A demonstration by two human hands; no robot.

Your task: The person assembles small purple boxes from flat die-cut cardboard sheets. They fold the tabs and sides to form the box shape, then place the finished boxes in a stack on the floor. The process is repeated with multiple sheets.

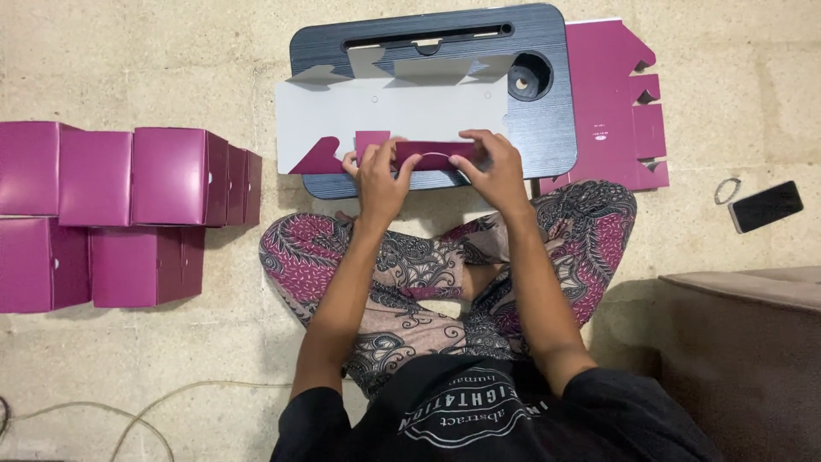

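- Folding step in hand, by the look of it: a flat card (pixel 389 115), white side up, purple flap turned over at the near edge.
- Card lying on a small dark desk (pixel 547 141), just in front of crossed legs.
- Left hand (pixel 379 175) pressing down on the purple flap (pixel 432 154), fingers (pixel 400 162) pinched on its left part.
- Right hand (pixel 496 171) on the same flap, fingers (pixel 475 145) curled over its right end and gripping it.
- Both hands close together, nearly touching, at the near edge of the desk.
- Likely need for the next move: a firm press along the crease, flap kept straight, card kept from sliding.
- More small flaps sticking out at the far edge of the card, not folded yet.
- Round hole (pixel 528 79) in the desk at the far right, long slot (pixel 428 36) along the far edge.
- Another flat purple sheet (pixel 620 103) partly under the desk on the right, cut-out tabs showing.
- Rows of made-up purple boxes (pixel 128 214) on the floor to the left, side by side, well apart from the hands.
- Floor (pixel 171 68) pale and rough, like stone or concrete.
- Dark phone (pixel 765 205) on the floor at the right, a thin ring (pixel 727 190) just beside it.
- Brown padded thing (pixel 744 342) at the lower right, hard to tell what.
- Pale cable (pixel 128 411) looping over the floor at the lower left.
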